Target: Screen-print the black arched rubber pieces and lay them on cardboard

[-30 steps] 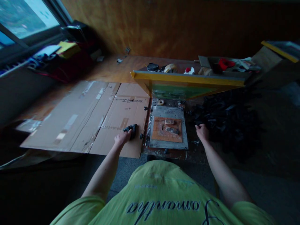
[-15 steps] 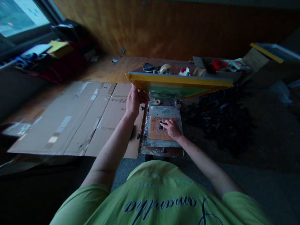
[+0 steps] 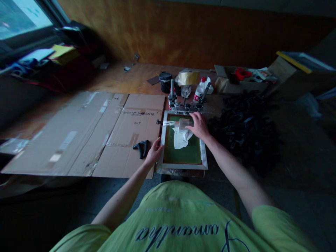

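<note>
A screen printing frame [image 3: 205,158] with a silver rim and green mesh lies flat on the printing stand in front of me. On its mesh are a whitish patch [image 3: 181,139] and a clear, flat scraper-like piece [image 3: 183,123]. My right hand [image 3: 199,126] is over the frame's upper right, fingers apart, thumb at the scraper's right edge. At the left rim is my left hand [image 3: 154,152], its fingers loosely extended against the frame. Two black handle-shaped parts [image 3: 141,148] lie on the cardboard just left of that hand.
Flattened cardboard [image 3: 86,136] covers the table to the left. Metal clamps [image 3: 183,105] hold the frame's far end. Behind them stand a black tub [image 3: 165,82] and a red-capped bottle [image 3: 200,90]. A pile of black parts [image 3: 246,133] lies right, with an open box [image 3: 244,85] behind.
The raised screen frame has come down flat, covering the plate and the dark part on it. My left hand has moved down toward me along its side; my right hand has risen above the mesh.
</note>
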`<state>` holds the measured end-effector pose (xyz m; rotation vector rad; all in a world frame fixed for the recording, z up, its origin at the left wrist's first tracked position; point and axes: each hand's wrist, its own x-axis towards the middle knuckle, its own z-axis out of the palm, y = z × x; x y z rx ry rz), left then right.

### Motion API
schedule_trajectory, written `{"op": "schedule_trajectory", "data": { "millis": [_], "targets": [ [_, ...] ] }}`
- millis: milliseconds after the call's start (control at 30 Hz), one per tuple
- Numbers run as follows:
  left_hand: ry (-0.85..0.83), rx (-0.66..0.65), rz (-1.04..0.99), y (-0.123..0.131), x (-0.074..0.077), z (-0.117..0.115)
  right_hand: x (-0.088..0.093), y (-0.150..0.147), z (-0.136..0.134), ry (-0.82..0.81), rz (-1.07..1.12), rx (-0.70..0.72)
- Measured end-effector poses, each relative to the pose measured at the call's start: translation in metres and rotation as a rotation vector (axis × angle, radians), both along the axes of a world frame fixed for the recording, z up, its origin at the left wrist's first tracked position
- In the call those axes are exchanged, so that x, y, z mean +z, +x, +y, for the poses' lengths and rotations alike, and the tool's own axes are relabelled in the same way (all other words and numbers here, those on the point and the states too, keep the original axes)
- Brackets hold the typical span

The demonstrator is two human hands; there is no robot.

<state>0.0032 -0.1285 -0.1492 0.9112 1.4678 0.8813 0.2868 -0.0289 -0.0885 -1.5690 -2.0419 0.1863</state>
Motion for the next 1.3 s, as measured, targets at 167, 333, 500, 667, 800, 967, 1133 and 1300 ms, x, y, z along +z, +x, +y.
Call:
{"op": "schedule_trajectory", "data": {
  "millis": [167,333,500,667,800,967,1133,1300],
  "targets": [
    [0.006,-0.046,0.066,-0.003,-0.013,0.005,-0.009,-0.045,-0.023,-0.203,-0.226,0.172],
    [0.021,-0.028,0.075,-0.004,-0.019,0.004,-0.013,-0.026,-0.062,-0.154,-0.307,0.503],
    [0.022,-0.017,0.084,-0.003,-0.017,0.003,-0.008,-0.017,-0.057,-0.193,-0.239,0.525],
    [0.001,0.008,0.046,-0.001,-0.014,0.002,-0.021,-0.022,-0.074,-0.089,-0.182,0.470],
    [0.011,-0.018,0.020,-0.002,-0.011,0.002,-0.014,-0.024,-0.064,-0.146,-0.114,0.417],
    [0.062,-0.063,-0.053,-0.009,0.026,0.003,0.022,-0.015,0.000,-0.072,0.026,0.087],
    [0.321,0.004,-0.177,-0.001,0.096,0.024,0.030,0.056,0.028,-0.053,0.150,-0.280],
    [0.573,0.029,-0.276,0.019,0.155,0.080,-0.027,0.063,-0.016,-0.281,0.054,-0.302]
  ]
}}
